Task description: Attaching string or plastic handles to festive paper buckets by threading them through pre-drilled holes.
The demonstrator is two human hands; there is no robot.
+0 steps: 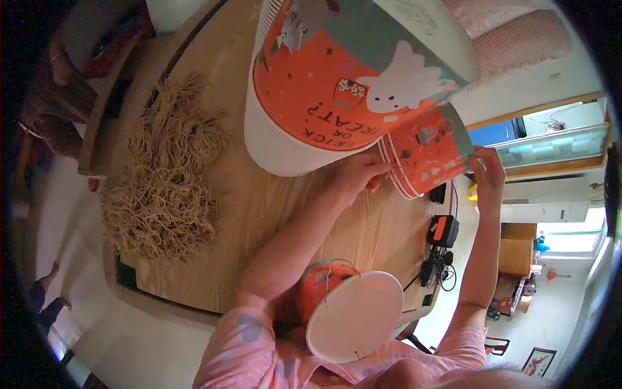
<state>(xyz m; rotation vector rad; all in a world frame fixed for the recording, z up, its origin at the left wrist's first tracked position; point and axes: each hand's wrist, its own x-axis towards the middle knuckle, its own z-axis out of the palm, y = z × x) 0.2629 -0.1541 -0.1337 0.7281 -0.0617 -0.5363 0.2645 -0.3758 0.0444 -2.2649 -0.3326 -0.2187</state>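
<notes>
A short stack of orange and green paper buckets point(431, 150) lies on its side between my hands. My left hand point(360, 176) has its fingers closed at the white rims on the open end. At the green base end, my right hand point(487, 167) grips the bucket between thumb and fingers. Close to my chest is another paper bucket, its white round end point(355, 318) facing up and a thin twine point(340, 269) looped at its edge. A tall stack of nested paper buckets point(337, 84), printed with a white ghost, leans over the table beyond my left hand.
A tangled heap of tan twine point(172, 175) covers the table's left side. Black adapters with cables point(442, 243) sit along the right edge of the wooden table point(272, 227). Another person's legs point(48, 301) show at the far left. Striped fabric point(512, 39) hangs beyond the tall stack.
</notes>
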